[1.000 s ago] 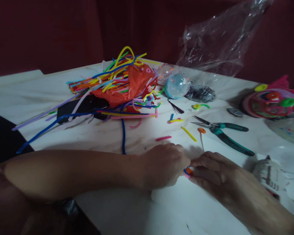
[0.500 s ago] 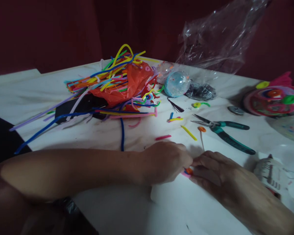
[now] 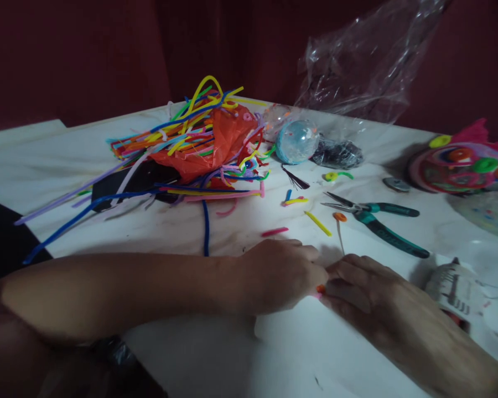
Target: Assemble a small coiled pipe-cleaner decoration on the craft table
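My left hand (image 3: 280, 276) and my right hand (image 3: 369, 301) meet over the white table, fingertips pinched together. Between them shows a small orange and pink pipe cleaner piece (image 3: 321, 289), mostly hidden by the fingers. Both hands are closed on it. Just beyond the fingers lie a yellow pipe cleaner bit (image 3: 317, 223), a pink bit (image 3: 274, 231) and an orange coil with a pale stem (image 3: 339, 217). Long-nose pliers (image 3: 371, 218) with green and black handles rest open beyond my right hand.
A heap of colourful pipe cleaners (image 3: 191, 138) with red plastic sits at the back left. Behind the pliers are a clear bluish ball (image 3: 297, 142) and a black bundle (image 3: 338, 153). A decorated pink object (image 3: 452, 166) and a white printed object (image 3: 452, 287) stand at right.
The fingers have shifted slightly around the small piece, so less of its orange and pink shows and its blue part is now hidden. The view has moved a little.
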A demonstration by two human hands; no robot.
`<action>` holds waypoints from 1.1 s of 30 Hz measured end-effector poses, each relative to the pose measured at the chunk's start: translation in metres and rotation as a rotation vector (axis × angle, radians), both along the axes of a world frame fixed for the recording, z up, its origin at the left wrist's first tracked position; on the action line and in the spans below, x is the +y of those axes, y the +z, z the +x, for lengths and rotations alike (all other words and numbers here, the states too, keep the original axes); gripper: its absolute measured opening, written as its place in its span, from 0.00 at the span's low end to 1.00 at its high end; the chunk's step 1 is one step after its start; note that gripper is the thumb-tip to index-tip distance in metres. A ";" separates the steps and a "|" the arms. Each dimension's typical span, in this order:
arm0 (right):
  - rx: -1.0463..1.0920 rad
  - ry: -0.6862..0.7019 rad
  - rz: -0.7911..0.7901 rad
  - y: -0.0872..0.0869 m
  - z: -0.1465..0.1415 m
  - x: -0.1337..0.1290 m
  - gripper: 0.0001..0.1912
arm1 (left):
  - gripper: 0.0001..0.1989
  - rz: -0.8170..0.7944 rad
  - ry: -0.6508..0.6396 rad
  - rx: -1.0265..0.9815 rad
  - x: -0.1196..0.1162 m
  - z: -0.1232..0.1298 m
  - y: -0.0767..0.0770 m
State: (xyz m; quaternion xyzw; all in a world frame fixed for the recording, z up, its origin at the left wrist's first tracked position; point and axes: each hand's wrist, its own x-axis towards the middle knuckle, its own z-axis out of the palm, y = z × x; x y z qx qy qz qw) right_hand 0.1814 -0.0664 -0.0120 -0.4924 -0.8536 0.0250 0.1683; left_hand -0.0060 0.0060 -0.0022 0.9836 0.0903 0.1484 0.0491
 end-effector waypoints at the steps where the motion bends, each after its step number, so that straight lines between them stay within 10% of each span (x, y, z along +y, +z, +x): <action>1: 0.000 -0.014 -0.005 0.000 0.000 -0.001 0.11 | 0.05 -0.014 0.009 -0.002 0.000 0.001 -0.001; 19: -0.076 0.099 0.088 0.006 -0.001 0.000 0.15 | 0.04 -0.484 0.226 0.029 0.003 0.006 0.005; 33: -0.072 0.071 0.002 0.003 -0.001 0.001 0.15 | 0.05 -0.275 0.149 -0.003 0.000 0.002 -0.001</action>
